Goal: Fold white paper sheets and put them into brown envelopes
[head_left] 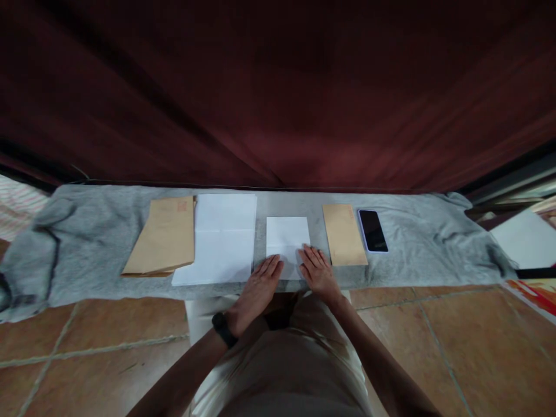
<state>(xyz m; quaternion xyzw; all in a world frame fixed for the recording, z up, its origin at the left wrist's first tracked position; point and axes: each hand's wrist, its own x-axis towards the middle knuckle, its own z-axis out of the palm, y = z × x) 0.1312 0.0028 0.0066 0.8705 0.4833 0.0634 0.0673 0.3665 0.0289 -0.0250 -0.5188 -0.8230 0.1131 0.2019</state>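
A folded sheet of white paper (287, 231) lies flat in front of me on the grey cloth. My left hand (263, 279) rests on its near left edge, palm down with the fingers stretched out. On the right edge of the same sheet lies my right hand (319, 271), its fingers spread and flat. Just right of that hand is a single brown envelope (345, 234). Left of the folded sheet, a stack of white paper (223, 240) with a crease across it is spread on the cloth.
A pile of brown envelopes (167, 237) partly overlaps the paper stack at the left. Beyond the single envelope sits a phone (372, 231) with a dark screen. The grey cloth (425, 243) covers a narrow surface, and a dark red curtain (286, 127) hangs behind it.
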